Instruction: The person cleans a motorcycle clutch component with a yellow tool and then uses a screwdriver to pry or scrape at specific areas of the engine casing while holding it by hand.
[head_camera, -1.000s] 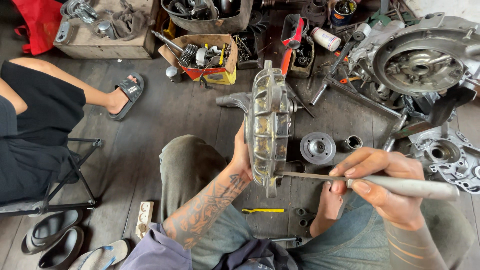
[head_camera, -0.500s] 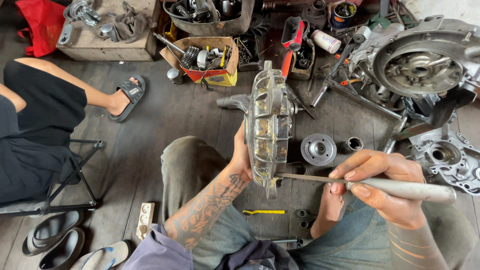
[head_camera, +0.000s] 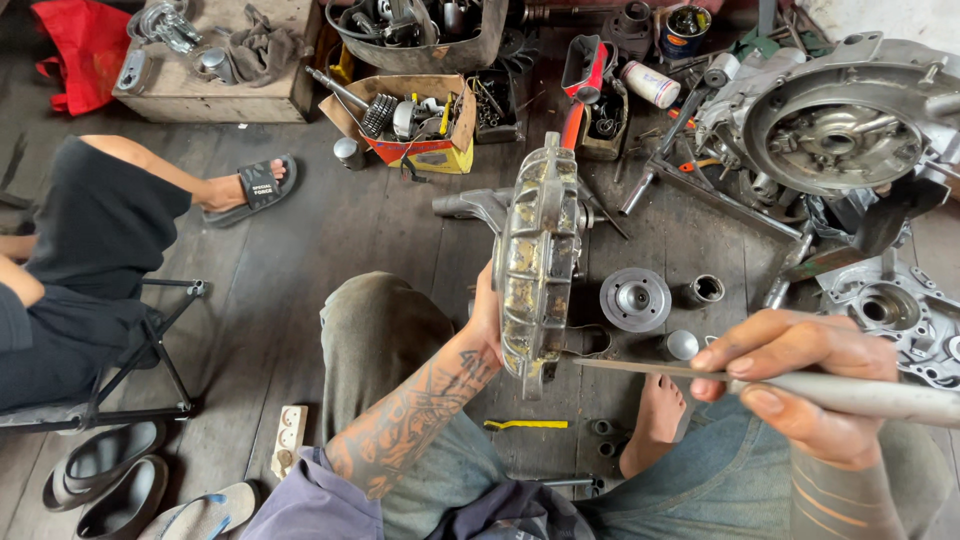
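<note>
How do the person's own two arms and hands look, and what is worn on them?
Both hands are bare, without gloves. The left hand continues into a forearm covered in dense dark tattoo patterns, with a purple-grey sleeve ending near the elbow. The right hand has no rings that I can see; its forearm carries several thin dark tattooed bands across it. No watch or bracelet shows on either wrist.

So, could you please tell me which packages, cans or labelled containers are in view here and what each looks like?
Cardboard box: top centre on the floor, open, tan with red and yellow sides, full of metal parts.
Bottle: top, right of centre, lying down, white cylinder with a red label.
Tin can: top edge, round, blue and orange, open.
</note>
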